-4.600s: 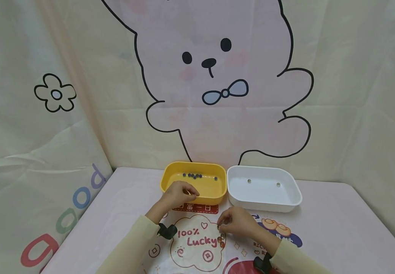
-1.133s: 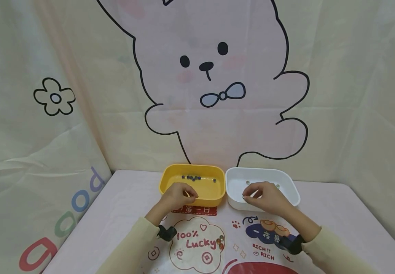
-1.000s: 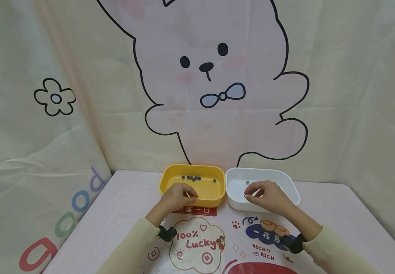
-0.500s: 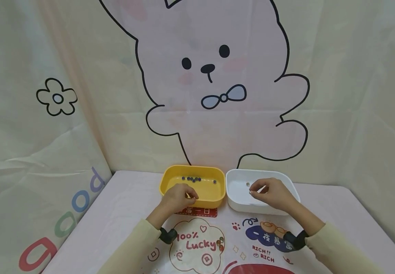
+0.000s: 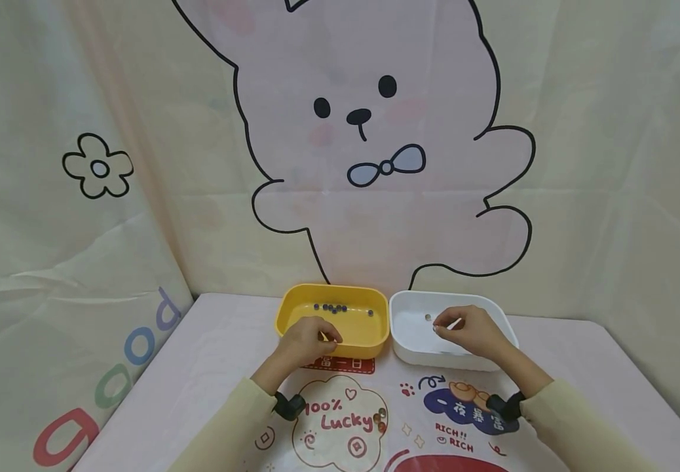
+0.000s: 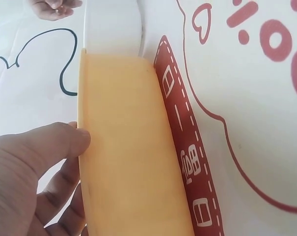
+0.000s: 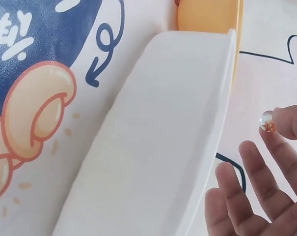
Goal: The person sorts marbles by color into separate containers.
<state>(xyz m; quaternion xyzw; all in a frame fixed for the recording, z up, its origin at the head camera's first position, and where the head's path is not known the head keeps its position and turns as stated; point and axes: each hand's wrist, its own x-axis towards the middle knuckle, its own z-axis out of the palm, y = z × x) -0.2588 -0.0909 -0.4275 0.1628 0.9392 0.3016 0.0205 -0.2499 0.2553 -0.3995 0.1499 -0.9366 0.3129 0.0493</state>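
Note:
My left hand [image 5: 307, 341] grips the near rim of the yellow tray [image 6: 131, 147], thumb on the rim's near side and fingers behind it. Several small dark blue marbles [image 5: 334, 310] lie along the far side of that tray. Between thumb and index fingertip, my right hand [image 7: 266, 182] pinches a clear glass marble [image 7: 267, 121] with orange inside. The hand is above the white tray [image 5: 407, 344], its other fingers spread. One clear marble [image 5: 428, 317] shows on the tray's floor. The right hand covers part of the tray.
On the printed tablecloth [image 5: 234, 367], several brownish and greenish marbles [image 5: 378, 419] lie right of the "Lucky" print. The two trays stand side by side, against each other. A cloth backdrop [image 5: 599, 249] rises behind the table.
The right hand has come from beside the loose marbles on the cloth to over the white tray, then shifted slightly right. The left hand has stayed at the yellow tray's rim.

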